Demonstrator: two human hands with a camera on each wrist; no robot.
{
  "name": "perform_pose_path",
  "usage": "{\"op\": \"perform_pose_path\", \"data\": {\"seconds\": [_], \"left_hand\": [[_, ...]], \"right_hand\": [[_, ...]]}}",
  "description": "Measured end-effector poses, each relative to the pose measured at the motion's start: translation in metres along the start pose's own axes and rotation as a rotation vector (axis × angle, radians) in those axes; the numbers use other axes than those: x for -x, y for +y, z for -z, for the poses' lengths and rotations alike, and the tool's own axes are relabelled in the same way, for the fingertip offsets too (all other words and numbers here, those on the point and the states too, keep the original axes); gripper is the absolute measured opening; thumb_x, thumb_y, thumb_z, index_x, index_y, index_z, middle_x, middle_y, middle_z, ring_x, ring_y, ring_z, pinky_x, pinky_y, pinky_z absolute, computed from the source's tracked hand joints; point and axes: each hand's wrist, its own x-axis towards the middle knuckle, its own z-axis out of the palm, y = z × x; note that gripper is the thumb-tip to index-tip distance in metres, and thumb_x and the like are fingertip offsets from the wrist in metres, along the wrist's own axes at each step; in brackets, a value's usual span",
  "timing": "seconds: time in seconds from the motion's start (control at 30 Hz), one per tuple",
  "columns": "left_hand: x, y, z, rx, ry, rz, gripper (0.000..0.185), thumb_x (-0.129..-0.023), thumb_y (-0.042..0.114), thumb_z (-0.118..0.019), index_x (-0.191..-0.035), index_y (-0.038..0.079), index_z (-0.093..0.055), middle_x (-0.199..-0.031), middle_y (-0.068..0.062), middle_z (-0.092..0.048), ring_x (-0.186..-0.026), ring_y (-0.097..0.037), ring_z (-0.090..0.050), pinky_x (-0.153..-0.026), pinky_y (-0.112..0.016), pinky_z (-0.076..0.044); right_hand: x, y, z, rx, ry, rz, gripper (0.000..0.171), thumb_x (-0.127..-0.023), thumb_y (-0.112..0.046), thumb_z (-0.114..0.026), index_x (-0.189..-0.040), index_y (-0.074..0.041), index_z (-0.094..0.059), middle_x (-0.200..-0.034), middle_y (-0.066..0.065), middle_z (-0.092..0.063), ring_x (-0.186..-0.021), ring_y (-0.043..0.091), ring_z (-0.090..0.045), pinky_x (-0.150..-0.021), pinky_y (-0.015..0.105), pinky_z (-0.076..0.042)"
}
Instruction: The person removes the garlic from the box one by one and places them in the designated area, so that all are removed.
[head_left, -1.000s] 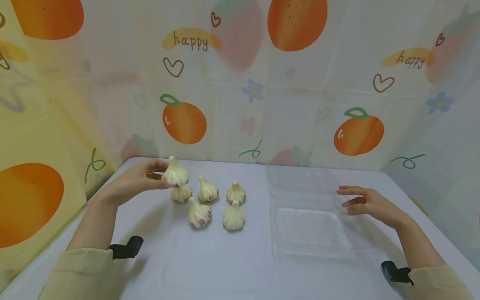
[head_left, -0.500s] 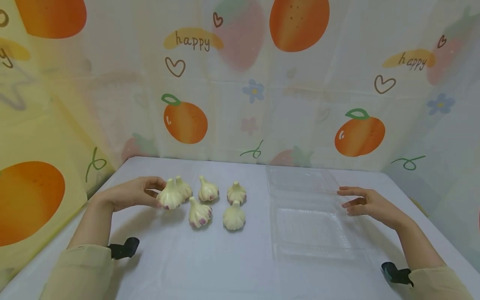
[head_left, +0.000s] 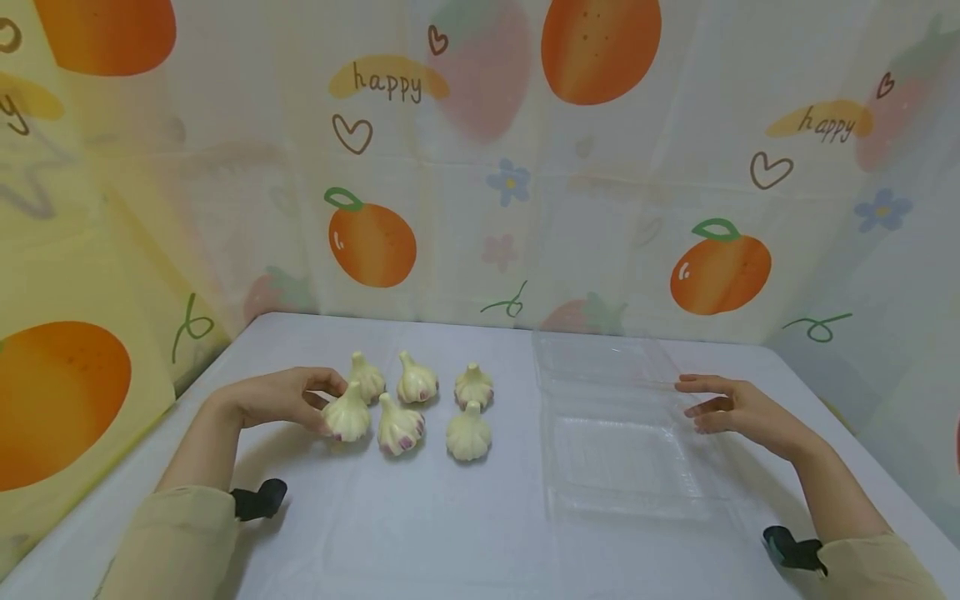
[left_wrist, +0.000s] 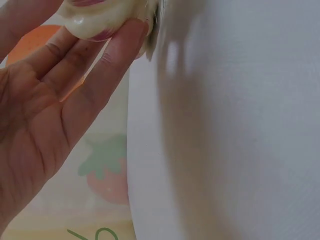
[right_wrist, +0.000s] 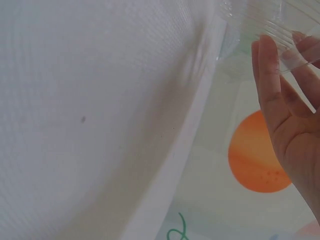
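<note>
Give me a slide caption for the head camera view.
Left hand grips a garlic bulb beside five others on the table; right hand rests at a clear tray.

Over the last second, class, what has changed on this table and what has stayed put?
The left hand, gripping one garlic bulb, lowered it from above the cluster to the table's front-left. The other five bulbs, clear tray and right hand stayed put.

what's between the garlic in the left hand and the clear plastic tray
In the head view, two garlic bulbs lie between the held garlic and the clear plastic tray, then bare table.
</note>
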Motion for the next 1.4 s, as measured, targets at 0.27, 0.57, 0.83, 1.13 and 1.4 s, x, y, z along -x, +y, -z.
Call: {"op": "perform_pose_path", "data": {"seconds": [0.27,0.57,0.83,1.13,1.4], "left_hand": [[-0.0057,-0.0061,-0.0037,0.021,-0.002,0.002,0.055,-0.072,0.012,-0.077,-0.116,0.003,-0.046,-0.125,-0.013,-0.048,-0.12,-0.027,-0.05,-0.088,-0.026,-0.046],[-0.0061,-0.0036,-0.0035,0.013,-0.005,0.025,0.058,-0.071,0.011,-0.077,-0.119,0.001,-0.046,-0.126,-0.014,-0.048,-0.123,-0.029,-0.049,-0.091,-0.03,-0.046],[-0.0041,-0.0016,-0.0032,0.009,0.001,0.044,0.06,-0.071,0.012,-0.076,-0.122,0.001,-0.047,-0.131,-0.014,-0.049,-0.125,-0.03,-0.048,-0.094,-0.033,-0.046],[-0.0023,-0.0024,-0.0029,0.016,0.005,0.037,0.062,-0.073,0.014,-0.076,-0.125,-0.001,-0.045,-0.13,-0.016,-0.051,-0.12,-0.026,-0.052,-0.094,-0.033,-0.046],[0.0008,0.0015,-0.0019,-0.009,0.023,0.051,0.067,-0.073,0.021,-0.077,-0.13,0.005,-0.044,-0.135,-0.016,-0.048,-0.124,-0.03,-0.049,-0.101,-0.045,-0.044]], "right_hand": [[0.0001,-0.0011,0.0001,-0.001,0.0,-0.005,0.054,-0.087,-0.022,-0.059,-0.136,-0.005,-0.045,-0.151,0.022,-0.027,-0.108,0.023,-0.063,-0.078,0.02,-0.053],[0.0005,-0.0018,-0.0006,-0.011,-0.001,-0.008,0.055,-0.087,-0.021,-0.06,-0.137,-0.004,-0.044,-0.151,0.023,-0.026,-0.108,0.025,-0.062,-0.078,0.02,-0.053],[0.0004,-0.0018,-0.0018,-0.017,0.003,-0.005,0.054,-0.087,-0.02,-0.06,-0.136,-0.004,-0.045,-0.151,0.023,-0.026,-0.107,0.022,-0.063,-0.078,0.02,-0.053],[-0.0008,-0.0012,-0.0016,-0.019,0.007,-0.004,0.054,-0.087,-0.021,-0.06,-0.136,-0.004,-0.045,-0.151,0.023,-0.025,-0.106,0.023,-0.063,-0.078,0.02,-0.053],[-0.0017,-0.0011,-0.0022,-0.026,0.018,0.013,0.053,-0.087,-0.021,-0.06,-0.135,-0.005,-0.046,-0.15,0.021,-0.028,-0.105,0.019,-0.063,-0.078,0.021,-0.054]]}}
